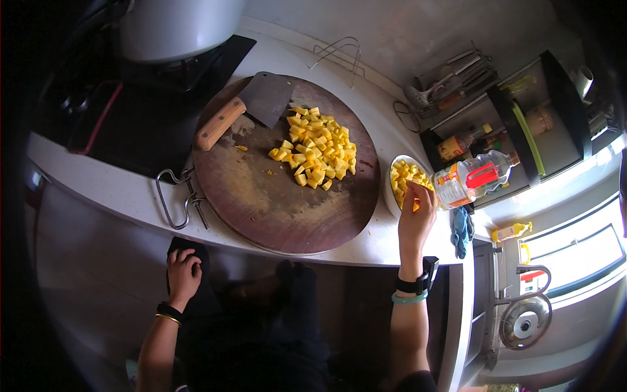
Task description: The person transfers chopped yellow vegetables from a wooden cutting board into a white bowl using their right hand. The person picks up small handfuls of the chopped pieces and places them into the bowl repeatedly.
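My right hand [416, 220] is over a white bowl [390, 198] of yellow cubes, its fingers bent down at the pieces [406, 172]. Whether a cube is between the fingertips I cannot tell. My left hand [184, 275] hangs below the counter's front edge with curled fingers, against a dark thing [203, 255] that is too dim to name. On the round wooden chopping board [294, 223] lies a heap of diced yellow vegetable or fruit [318, 149]. A cleaver [267, 100] with a wooden handle [220, 125] rests flat on the board, left of the heap.
A large metal pot [179, 29] stands on the black gas stove [142, 130] at left. A bent metal bracket [171, 201] sits at the counter's front edge. Beyond the bowl are a clear plastic oil bottle [475, 179], a black rack [514, 122] with utensils and a blue cloth [460, 232].
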Action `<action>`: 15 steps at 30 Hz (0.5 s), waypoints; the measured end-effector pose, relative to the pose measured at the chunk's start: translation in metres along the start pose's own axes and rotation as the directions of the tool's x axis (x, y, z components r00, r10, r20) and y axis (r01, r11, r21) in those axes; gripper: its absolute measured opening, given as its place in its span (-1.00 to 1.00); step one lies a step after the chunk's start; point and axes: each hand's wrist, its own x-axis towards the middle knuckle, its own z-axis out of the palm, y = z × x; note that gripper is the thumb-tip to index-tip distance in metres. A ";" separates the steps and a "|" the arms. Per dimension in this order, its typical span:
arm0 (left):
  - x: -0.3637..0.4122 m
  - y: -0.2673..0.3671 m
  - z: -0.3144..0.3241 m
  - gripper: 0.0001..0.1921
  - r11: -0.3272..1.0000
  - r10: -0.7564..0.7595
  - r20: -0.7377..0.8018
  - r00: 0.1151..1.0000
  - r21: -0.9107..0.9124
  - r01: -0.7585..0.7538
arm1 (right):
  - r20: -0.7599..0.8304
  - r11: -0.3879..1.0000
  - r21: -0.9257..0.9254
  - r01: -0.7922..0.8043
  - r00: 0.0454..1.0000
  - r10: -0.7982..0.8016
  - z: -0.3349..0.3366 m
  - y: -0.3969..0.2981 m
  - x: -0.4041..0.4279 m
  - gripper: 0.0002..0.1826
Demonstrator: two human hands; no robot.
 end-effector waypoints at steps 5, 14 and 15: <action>0.000 -0.002 0.003 -0.85 1.000 0.002 -0.015 1.000 0.009 -0.002 | 0.096 0.979 0.191 0.076 0.991 -0.096 0.009 -0.046 -0.012 -0.86; 0.002 -0.001 0.003 -0.84 1.000 -0.005 -0.007 1.000 0.015 0.005 | 0.279 0.941 0.265 0.208 0.918 -0.282 0.033 -0.106 -0.022 -0.77; 0.001 -0.001 0.004 -0.84 1.000 -0.005 -0.011 1.000 0.014 0.005 | 0.303 0.952 0.267 0.152 0.924 -0.232 0.034 -0.107 -0.021 -0.79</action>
